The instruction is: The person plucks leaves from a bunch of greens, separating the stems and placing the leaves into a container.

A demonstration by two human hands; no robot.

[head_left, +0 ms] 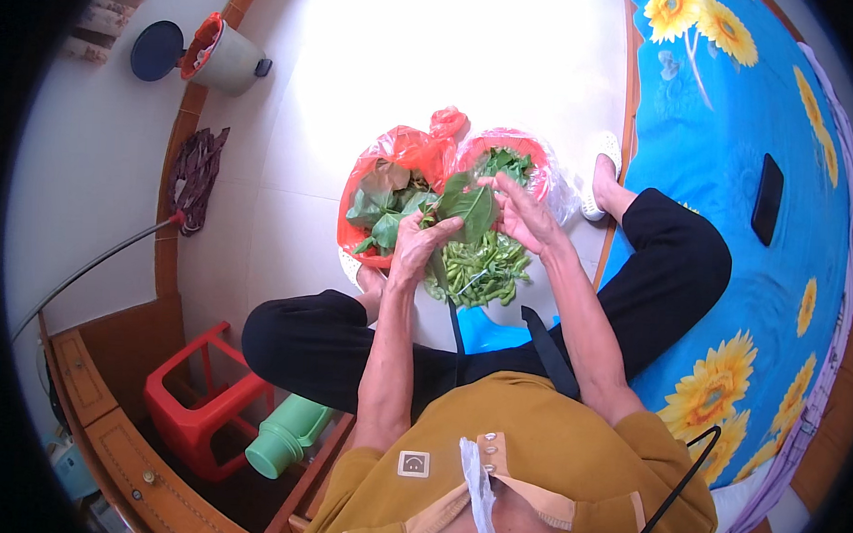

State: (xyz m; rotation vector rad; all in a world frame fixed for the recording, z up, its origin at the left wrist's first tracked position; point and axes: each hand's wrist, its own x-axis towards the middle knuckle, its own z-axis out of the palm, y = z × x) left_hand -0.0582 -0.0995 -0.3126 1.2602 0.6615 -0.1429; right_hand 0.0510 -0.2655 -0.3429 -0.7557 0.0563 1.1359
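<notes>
Green leaves (470, 208) are pinched between both hands, above the pile of stems (480, 266) on the floor. They could slip and miss the red bags (404, 155) at about eleven o'clock — the hold looks light. The left hand (418, 246) curls closed on the stalks; the right hand (522, 215) — fingers partly hidden — seems to grip the leaf edge, wrist bent inward.

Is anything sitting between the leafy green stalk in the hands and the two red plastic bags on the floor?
Nothing visible does. Both hands, left hand and right hand, hold the leafy green stalk right above the two red plastic bags.
</notes>
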